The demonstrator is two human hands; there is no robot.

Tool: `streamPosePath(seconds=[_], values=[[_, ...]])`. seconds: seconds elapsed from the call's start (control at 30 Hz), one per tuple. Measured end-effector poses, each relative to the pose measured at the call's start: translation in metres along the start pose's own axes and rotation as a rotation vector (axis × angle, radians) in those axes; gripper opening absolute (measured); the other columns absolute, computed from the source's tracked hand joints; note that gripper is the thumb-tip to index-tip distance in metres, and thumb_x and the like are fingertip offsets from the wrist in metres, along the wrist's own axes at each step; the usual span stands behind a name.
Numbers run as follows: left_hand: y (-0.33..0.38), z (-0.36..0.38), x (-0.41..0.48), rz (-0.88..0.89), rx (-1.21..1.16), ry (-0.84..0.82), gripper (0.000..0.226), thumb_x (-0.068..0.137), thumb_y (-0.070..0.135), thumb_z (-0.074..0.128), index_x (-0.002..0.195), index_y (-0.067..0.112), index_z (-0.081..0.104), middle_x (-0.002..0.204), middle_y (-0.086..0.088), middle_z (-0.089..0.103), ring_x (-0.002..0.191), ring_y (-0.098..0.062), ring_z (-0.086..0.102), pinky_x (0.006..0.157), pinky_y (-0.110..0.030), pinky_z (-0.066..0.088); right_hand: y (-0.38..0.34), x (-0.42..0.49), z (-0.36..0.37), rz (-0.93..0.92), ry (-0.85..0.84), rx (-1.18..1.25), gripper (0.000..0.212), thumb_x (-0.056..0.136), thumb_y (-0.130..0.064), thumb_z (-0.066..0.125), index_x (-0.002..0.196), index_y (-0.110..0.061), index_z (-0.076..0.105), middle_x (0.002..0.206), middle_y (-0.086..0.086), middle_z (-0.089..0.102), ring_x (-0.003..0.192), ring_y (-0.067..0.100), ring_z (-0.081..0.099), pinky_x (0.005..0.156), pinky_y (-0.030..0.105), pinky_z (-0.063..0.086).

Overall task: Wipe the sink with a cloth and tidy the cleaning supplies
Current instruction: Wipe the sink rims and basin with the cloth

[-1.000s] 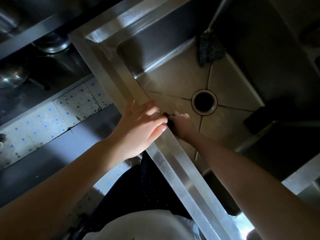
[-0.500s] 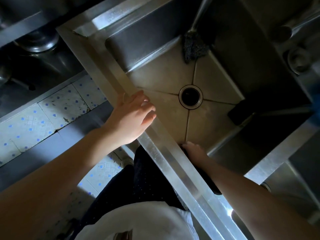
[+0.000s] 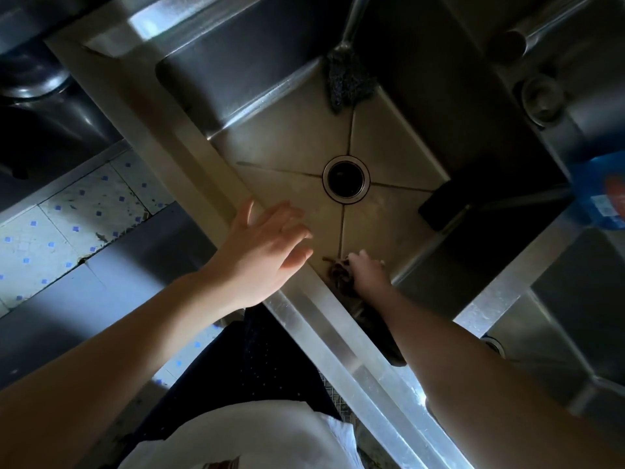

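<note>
A stainless steel sink fills the middle of the head view, with a round drain in its floor. My right hand is down in the basin against the near wall and grips a dark crumpled cloth. My left hand hovers over the near rim with its fingers spread and holds nothing. A dark scouring pad on a metal handle leans in the far corner. A dark block-shaped sponge lies at the basin's right side.
A blue bottle shows at the right edge. A round metal fitting sits on the deck behind the sink. A second basin lies at the lower right. Tiled floor and dark pots are to the left.
My right hand with the cloth has moved along the near wall toward the right corner, then slightly back out onto the floor. My left hand has lifted off the rim and spread its fingers.
</note>
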State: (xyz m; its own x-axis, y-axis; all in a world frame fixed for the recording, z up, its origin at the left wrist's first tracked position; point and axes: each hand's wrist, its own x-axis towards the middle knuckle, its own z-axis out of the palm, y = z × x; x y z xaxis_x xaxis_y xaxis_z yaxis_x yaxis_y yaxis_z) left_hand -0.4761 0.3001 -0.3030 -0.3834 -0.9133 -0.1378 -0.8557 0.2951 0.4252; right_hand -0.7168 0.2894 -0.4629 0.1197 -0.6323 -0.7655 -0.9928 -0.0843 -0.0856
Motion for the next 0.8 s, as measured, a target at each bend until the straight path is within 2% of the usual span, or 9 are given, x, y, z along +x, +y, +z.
streamPosePath(seconds=[0.17, 0.23, 0.37, 0.5, 0.67, 0.8], values=[[-0.013, 0.000, 0.004, -0.024, 0.030, -0.013, 0.025, 0.090, 0.034, 0.048, 0.094, 0.020, 0.067, 0.114, -0.001, 0.059, 0.108, -0.016, 0.058, 0.095, -0.051, 0.034, 0.029, 0.022, -0.020, 0.174, 0.170, 0.034, 0.014, 0.090, -0.012, 0.047, 0.102, -0.017, 0.053, 0.118, 0.012, 0.051, 0.110, 0.036, 0.053, 0.100, 0.047, 0.036], [-0.017, 0.000, 0.005, -0.054, 0.017, 0.005, 0.028, 0.089, 0.036, 0.045, 0.095, 0.020, 0.068, 0.115, -0.001, 0.059, 0.105, -0.016, 0.059, 0.096, -0.053, 0.033, 0.045, 0.031, -0.031, 0.242, 0.220, 0.046, 0.016, 0.093, -0.013, 0.043, 0.103, -0.015, 0.055, 0.119, 0.014, 0.053, 0.111, 0.036, 0.052, 0.100, 0.047, 0.039], [-0.022, -0.004, 0.008, -0.094, -0.004, -0.022, 0.041, 0.087, 0.043, 0.034, 0.098, 0.021, 0.067, 0.118, -0.002, 0.058, 0.100, -0.019, 0.059, 0.100, -0.056, 0.031, 0.078, 0.042, -0.050, 0.452, 0.337, 0.161, 0.018, 0.092, -0.017, 0.050, 0.106, -0.012, 0.059, 0.115, 0.016, 0.060, 0.108, 0.035, 0.057, 0.092, 0.042, 0.046], [-0.030, -0.005, 0.009, -0.111, -0.013, -0.037, 0.043, 0.088, 0.044, 0.033, 0.100, 0.020, 0.066, 0.120, -0.002, 0.056, 0.105, -0.019, 0.059, 0.103, -0.053, 0.024, 0.082, 0.044, -0.049, 0.629, 0.430, 0.321, 0.017, 0.091, -0.014, 0.055, 0.107, -0.009, 0.058, 0.116, 0.018, 0.059, 0.110, 0.036, 0.056, 0.089, 0.042, 0.046], [-0.035, -0.010, 0.012, -0.105, 0.012, -0.014, 0.039, 0.088, 0.043, 0.035, 0.097, 0.020, 0.066, 0.116, 0.000, 0.058, 0.104, -0.019, 0.059, 0.099, -0.051, 0.027, 0.060, 0.042, -0.033, 0.602, 0.424, 0.517, 0.042, 0.084, -0.016, 0.064, 0.124, -0.010, 0.052, 0.125, 0.017, 0.055, 0.112, 0.037, 0.055, 0.093, 0.041, 0.046], [-0.033, -0.010, 0.014, -0.120, 0.006, -0.018, 0.041, 0.087, 0.043, 0.034, 0.097, 0.019, 0.066, 0.117, -0.002, 0.058, 0.108, -0.021, 0.058, 0.100, -0.051, 0.025, 0.037, 0.041, -0.018, 0.746, 0.522, 0.828, 0.048, 0.080, -0.017, 0.068, 0.124, -0.007, 0.053, 0.127, 0.017, 0.056, 0.114, 0.034, 0.056, 0.094, 0.040, 0.047]])
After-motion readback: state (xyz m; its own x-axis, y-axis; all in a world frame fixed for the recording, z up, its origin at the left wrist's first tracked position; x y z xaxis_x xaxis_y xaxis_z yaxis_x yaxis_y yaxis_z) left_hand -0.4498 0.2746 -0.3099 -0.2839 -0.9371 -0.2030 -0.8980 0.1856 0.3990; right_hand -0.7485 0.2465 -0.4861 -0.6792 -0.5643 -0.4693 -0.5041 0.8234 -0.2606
